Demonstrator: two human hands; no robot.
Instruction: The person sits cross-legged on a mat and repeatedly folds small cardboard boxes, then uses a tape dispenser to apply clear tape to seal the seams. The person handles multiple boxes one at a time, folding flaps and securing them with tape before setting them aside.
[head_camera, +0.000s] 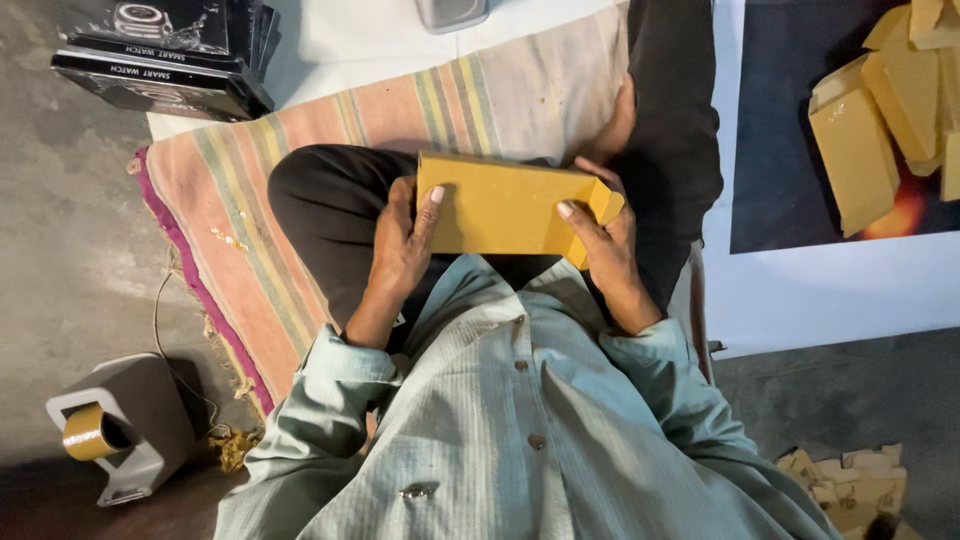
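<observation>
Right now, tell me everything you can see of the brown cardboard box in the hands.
The cardboard box is flat, oblong and mustard-brown, plain on its visible face. It lies roughly level over the person's lap, long side across. Its right end is folded into an angled flap. The left hand grips its left edge, thumb on top; the right hand holds the flap end, thumb pressing the face. Its underside is hidden.

You sit on a striped mat (240, 200) spread over a grey concrete floor (60, 220). A white sheet (830, 290) lies at your right, with a dark poster (790, 150) upon it. Light is soft and even.
</observation>
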